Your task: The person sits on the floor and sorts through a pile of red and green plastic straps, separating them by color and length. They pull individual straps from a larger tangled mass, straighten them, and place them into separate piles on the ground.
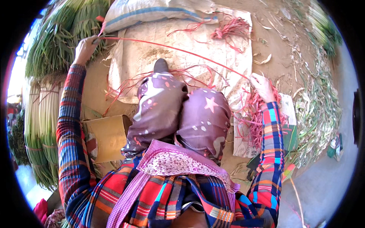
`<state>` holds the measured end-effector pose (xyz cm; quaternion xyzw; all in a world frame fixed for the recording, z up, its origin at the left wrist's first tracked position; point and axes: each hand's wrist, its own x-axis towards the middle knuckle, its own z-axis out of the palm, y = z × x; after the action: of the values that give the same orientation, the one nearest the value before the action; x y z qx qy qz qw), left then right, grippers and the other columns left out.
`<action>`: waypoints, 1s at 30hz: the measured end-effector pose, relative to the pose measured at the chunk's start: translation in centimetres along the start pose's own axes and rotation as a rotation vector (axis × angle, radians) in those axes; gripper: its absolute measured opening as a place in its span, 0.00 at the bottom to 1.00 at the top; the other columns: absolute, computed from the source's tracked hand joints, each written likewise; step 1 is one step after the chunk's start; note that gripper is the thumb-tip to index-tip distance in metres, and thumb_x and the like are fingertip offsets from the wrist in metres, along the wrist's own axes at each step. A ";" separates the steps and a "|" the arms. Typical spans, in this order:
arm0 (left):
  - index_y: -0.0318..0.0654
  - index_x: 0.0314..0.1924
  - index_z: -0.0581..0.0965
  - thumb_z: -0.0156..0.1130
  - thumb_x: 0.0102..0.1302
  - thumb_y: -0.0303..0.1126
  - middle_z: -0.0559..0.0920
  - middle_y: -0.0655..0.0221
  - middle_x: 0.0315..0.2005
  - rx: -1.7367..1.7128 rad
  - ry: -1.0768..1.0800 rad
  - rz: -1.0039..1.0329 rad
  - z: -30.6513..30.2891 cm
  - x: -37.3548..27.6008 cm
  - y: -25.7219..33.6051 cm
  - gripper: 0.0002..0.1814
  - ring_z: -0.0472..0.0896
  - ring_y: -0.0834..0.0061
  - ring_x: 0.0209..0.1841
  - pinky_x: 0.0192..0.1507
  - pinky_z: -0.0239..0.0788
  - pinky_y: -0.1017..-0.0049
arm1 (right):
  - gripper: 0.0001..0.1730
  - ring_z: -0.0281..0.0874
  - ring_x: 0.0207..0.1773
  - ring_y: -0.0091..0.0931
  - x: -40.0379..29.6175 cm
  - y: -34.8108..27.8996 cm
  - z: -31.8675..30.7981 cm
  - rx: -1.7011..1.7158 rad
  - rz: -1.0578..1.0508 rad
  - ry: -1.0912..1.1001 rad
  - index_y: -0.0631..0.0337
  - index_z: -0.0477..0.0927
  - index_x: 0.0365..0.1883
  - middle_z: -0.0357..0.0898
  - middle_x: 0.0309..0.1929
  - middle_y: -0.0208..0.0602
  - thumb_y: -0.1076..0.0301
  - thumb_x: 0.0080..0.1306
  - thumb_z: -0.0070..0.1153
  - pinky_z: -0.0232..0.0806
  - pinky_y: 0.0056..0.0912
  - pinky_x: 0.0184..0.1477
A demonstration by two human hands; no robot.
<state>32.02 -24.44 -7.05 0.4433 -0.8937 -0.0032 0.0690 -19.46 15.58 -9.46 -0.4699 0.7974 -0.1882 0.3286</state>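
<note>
A thin red plastic strip (154, 43) stretches nearly straight across the front, over a pale woven sheet (137, 54). At upper left my left hand (85, 50) grips one end of it, and a short pink tail sticks up past the fingers. My right hand (261, 87) pinches the other end at the right edge of the sheet. Beneath the right wrist lies a tangled heap of pinkish-red strips (253, 114). Bundled spring onions (54, 42) with green leaves stand just beyond my left hand.
A stuffed white sack (159, 12) with blue stripes lies at the top. A knotted bunch of red strips (232, 30) rests on the sheet. Tied onion bundles (42, 125) stand at left, near a cardboard piece (109, 138). Onion trimmings (316, 114) cover the right side.
</note>
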 end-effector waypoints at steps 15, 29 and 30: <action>0.42 0.36 0.79 0.45 0.59 0.34 0.80 0.54 0.33 0.228 -0.575 -0.382 24.0 -9.4 -4.7 0.13 0.79 0.55 0.40 0.41 0.70 0.58 | 0.14 0.75 0.38 0.44 16.6 6.5 22.5 -0.374 0.161 0.077 0.55 0.77 0.30 0.78 0.32 0.45 0.54 0.60 0.47 0.67 0.47 0.39; 0.43 0.36 0.79 0.48 0.62 0.43 0.81 0.57 0.34 0.263 -0.773 -0.354 24.1 -16.8 -6.0 0.15 0.79 0.57 0.40 0.40 0.70 0.58 | 0.20 0.74 0.39 0.45 10.0 17.8 11.5 -0.351 0.166 0.145 0.55 0.77 0.36 0.77 0.35 0.49 0.49 0.63 0.43 0.64 0.47 0.40; 0.45 0.38 0.79 0.47 0.62 0.47 0.80 0.57 0.35 0.231 -0.768 -0.371 23.8 -17.2 -6.4 0.17 0.79 0.55 0.41 0.40 0.70 0.57 | 0.20 0.73 0.40 0.46 8.8 18.3 10.8 -0.264 0.187 0.211 0.54 0.77 0.36 0.76 0.35 0.49 0.48 0.63 0.43 0.64 0.47 0.40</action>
<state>44.33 -15.98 -33.14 0.5677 -0.7543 -0.0803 -0.3199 -26.37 16.94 -31.33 -0.4106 0.8853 -0.0989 0.1947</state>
